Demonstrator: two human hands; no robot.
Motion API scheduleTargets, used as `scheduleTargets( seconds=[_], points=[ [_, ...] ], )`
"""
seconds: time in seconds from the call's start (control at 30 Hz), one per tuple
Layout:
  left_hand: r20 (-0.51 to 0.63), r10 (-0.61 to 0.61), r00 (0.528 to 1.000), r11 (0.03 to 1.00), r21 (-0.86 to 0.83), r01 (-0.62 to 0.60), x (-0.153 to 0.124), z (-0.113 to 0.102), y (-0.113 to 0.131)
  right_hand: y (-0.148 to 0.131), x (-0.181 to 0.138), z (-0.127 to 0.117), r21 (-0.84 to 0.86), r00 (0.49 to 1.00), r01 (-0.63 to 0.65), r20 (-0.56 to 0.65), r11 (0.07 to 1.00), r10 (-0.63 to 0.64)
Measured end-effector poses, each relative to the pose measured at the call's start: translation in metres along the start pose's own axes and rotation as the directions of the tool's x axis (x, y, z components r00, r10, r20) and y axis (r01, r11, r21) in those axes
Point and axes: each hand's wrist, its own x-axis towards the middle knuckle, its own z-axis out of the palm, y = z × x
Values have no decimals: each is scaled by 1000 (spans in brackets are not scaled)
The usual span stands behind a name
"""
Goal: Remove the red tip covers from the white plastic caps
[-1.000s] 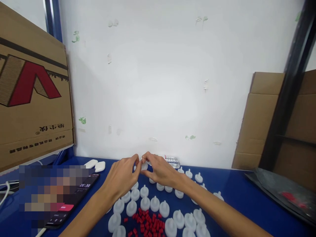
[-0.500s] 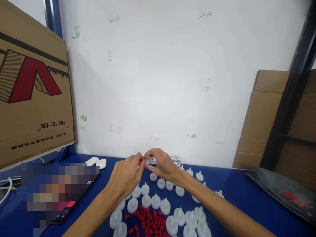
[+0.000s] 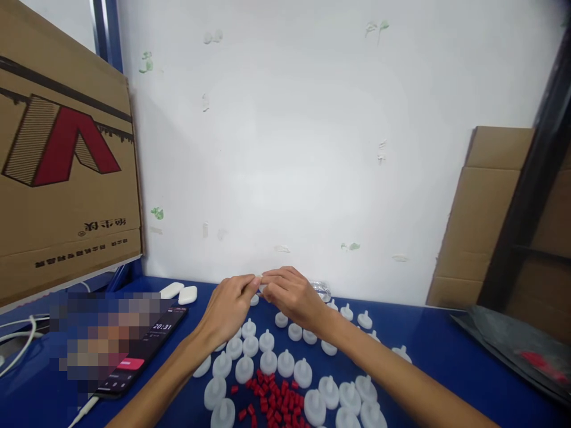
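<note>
Above the far part of the blue table, my left hand (image 3: 229,303) and my right hand (image 3: 292,298) meet fingertip to fingertip, both pinched closed. Between them shows a bit of a whitish plastic piece (image 3: 262,289), held by my right fingers and mostly covered. What my left fingertips pinch against it is hidden. Beneath and in front of my hands stand several translucent white round plastic caps with a short stem (image 3: 244,369), stems up. Near the front edge lies a heap of small red plastic sleeves (image 3: 279,399) among these caps.
A clear plastic bottle (image 3: 320,290) lies behind my right hand. On the left are a phone (image 3: 154,342) with a cable, two white cases (image 3: 188,295) and a big cardboard box (image 3: 71,178). At right lies a grey plastic bag (image 3: 504,345) by folded cardboard (image 3: 477,226).
The red sleeve seen at my left fingertips is now out of sight as my hands have closed together. My right fingers have curled in more. The view has shifted slightly left.
</note>
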Motion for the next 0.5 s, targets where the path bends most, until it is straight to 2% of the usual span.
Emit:
scheduleTargets(
  seconds=[0.1, 0.2, 0.33, 0.5],
  points=[
    [37, -6, 999, 994, -105, 9, -3, -2, 10, 20, -2, -8, -41, 982, -174, -83, 984, 170],
    [191, 71, 979, 989, -142, -44, -9, -6, 16, 42, -6, -20, -46, 943, -318, -116, 947, 311],
    [421, 110, 900, 993, -89, -80, -17, -9, 16, 40, -11, -22, 1, 949, -312, 49, 950, 312],
    [574, 85, 815, 996, -55, -65, -23, -8, 17, 16, -21, 1, 56, 925, -268, 294, 962, 241]
  ],
)
